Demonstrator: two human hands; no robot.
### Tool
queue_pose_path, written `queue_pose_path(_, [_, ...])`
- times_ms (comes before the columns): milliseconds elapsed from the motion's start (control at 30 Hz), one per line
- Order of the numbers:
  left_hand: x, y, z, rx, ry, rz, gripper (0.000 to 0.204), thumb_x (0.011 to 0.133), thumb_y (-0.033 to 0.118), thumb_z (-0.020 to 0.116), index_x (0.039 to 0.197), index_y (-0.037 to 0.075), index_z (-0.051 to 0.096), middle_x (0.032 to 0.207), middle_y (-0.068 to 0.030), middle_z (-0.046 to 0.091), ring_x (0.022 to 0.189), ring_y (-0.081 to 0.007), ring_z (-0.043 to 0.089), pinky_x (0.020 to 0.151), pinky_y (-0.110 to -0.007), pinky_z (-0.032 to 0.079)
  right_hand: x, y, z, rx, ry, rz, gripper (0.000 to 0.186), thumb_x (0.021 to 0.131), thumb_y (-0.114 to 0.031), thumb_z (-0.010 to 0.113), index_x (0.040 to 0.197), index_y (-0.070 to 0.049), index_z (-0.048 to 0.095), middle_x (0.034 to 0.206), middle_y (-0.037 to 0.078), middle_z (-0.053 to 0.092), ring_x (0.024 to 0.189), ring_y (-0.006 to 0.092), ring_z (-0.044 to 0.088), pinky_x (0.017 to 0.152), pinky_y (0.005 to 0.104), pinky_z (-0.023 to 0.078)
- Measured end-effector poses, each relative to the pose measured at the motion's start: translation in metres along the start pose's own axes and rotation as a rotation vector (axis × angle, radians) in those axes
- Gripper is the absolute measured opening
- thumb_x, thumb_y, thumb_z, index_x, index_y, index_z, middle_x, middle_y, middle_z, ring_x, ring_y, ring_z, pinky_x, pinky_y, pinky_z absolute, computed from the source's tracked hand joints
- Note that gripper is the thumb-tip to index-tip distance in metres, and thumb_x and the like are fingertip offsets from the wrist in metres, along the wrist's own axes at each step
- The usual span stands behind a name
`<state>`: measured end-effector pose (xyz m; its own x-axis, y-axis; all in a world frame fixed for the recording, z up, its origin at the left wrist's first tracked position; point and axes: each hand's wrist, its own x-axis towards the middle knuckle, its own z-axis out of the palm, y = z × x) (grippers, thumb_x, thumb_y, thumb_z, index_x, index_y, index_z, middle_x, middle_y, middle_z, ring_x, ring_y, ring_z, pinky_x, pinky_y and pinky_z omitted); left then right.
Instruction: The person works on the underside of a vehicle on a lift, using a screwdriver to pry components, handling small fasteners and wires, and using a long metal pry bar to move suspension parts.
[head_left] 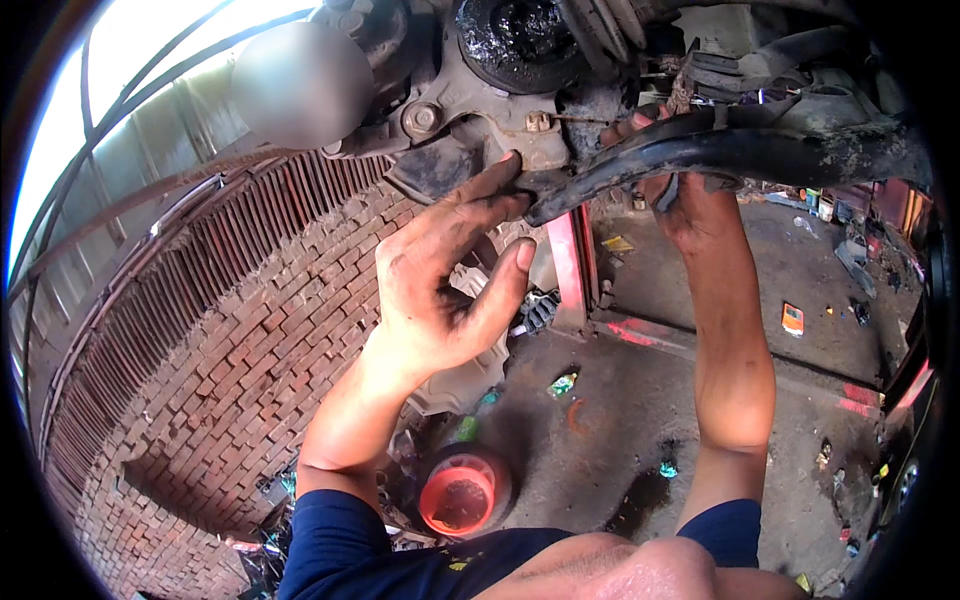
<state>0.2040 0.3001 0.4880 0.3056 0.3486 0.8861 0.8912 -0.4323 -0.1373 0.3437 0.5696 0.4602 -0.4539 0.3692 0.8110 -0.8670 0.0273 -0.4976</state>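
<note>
My left hand [440, 280] is raised to the dark metal underside [450, 135] of what looks like a vehicle, fingers apart, its index fingertip at a greasy bracket [540, 145] beside the end of a curved black tube [820, 155]. My right hand [690, 210] reaches up behind that tube, fingers curled; a few fingertips show above it, and what they grip is mostly hidden. A round, oily black part [515, 40] and a bolt head [422, 119] sit above the bracket.
A curved brick wall [230, 400] and metal railings [120, 110] are on the left. Below are a concrete floor [610, 420] with litter, an orange bucket [435, 505] and a red steel post [568, 260]. More scattered items [855, 265] lie at the right.
</note>
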Motion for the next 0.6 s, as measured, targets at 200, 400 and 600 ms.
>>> queue_pose_path(200, [0.003, -0.002, -0.001, 0.038, 0.014, 0.072, 0.027, 0.084, 0.005, 0.075, 0.108, -0.007, 0.071, 0.12, -0.0293, 0.071, 0.082, -0.0213, 0.076, 0.064, -0.027, 0.057, -0.006, -0.013, 0.021, 0.058, -0.014, -0.098, 0.027, 0.097, -0.029, 0.072, 0.108, -0.005, 0.072, 0.101, 0.008, 0.076, 0.078, 0.0183, 0.068, 0.071, 0.0302, 0.055])
queue_pose_path(400, [0.003, -0.002, -0.003, -0.015, 0.002, 0.032, 0.028, 0.083, 0.005, 0.076, 0.108, -0.008, 0.071, 0.118, -0.0298, 0.071, 0.085, -0.0244, 0.077, 0.065, -0.028, 0.058, -0.008, -0.005, 0.013, 0.009, -0.058, -0.139, 0.04, 0.087, -0.033, 0.081, 0.118, -0.011, 0.069, 0.114, 0.007, 0.074, 0.106, 0.0301, 0.066, 0.09, 0.0395, 0.053])
queue_pose_path(600, [0.004, -0.005, -0.004, -0.005, -0.021, 0.034, 0.028, 0.083, 0.004, 0.075, 0.108, -0.008, 0.071, 0.119, -0.0285, 0.072, 0.083, -0.0214, 0.076, 0.064, -0.027, 0.057, -0.013, 0.0, 0.027, 0.019, 0.081, -0.166, 0.033, 0.093, -0.032, 0.077, 0.109, -0.004, 0.071, 0.102, 0.009, 0.076, 0.092, 0.0208, 0.072, 0.079, 0.0337, 0.057])
